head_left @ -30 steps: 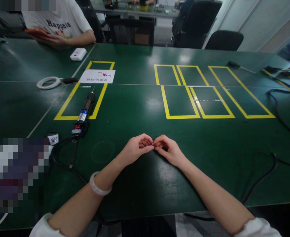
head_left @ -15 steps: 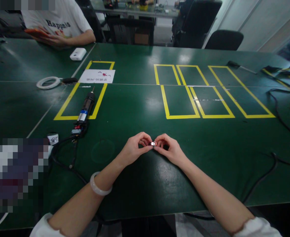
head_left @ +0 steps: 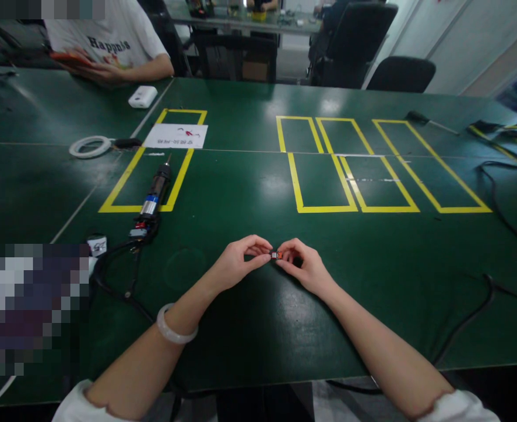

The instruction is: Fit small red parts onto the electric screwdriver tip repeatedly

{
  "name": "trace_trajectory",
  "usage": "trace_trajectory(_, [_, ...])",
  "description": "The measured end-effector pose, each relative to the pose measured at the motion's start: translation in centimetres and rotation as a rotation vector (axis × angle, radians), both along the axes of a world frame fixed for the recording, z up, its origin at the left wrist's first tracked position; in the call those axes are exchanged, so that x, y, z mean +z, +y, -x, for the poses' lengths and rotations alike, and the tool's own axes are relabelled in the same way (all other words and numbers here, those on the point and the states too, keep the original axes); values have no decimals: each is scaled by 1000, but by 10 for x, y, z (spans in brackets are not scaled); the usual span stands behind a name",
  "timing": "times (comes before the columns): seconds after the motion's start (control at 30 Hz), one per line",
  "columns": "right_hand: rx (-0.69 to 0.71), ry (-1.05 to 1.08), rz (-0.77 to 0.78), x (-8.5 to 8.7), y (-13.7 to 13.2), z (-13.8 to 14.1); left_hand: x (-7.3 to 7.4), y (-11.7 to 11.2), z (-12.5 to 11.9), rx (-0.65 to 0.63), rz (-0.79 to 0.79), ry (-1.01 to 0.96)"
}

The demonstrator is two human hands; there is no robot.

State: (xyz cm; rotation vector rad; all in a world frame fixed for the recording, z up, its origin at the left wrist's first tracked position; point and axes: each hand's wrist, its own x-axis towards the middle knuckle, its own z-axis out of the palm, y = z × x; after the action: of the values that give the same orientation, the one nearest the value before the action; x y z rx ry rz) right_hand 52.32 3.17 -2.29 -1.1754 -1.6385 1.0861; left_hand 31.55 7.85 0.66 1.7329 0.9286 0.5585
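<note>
Head view: a corded tool (head_left: 150,204) lies on the tabletop (head_left: 236,187), its tip toward the far edge. Above the middle of the near edge, the left hand (head_left: 233,266) has thumb and forefinger barely parted at a small red-and-silver part (head_left: 276,255), whether gripping I cannot tell, while the right hand (head_left: 306,266) pinches its right end. Near the far right corner lies a screwdriver (head_left: 418,118).

Near, one left hand (head_left: 234,265), one right hand (head_left: 308,266) and one small part (head_left: 276,255) are counted; left, one power screwdriver (head_left: 152,201), one sheet (head_left: 168,136), one yellow frame (head_left: 120,208); right, three taped outlines (head_left: 327,209) and one hand screwdriver (head_left: 417,117) are seen.
</note>
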Motion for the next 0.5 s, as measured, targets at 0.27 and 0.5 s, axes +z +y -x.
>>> trace_trajectory(0.27, [-32, 18, 44, -4, 0, -1, 16, 48, 98, 570, -659, 798])
trace_trajectory(0.5, [-68, 59, 66, -6, 2, -3, -2, 63, 188, 592, -422, 1102])
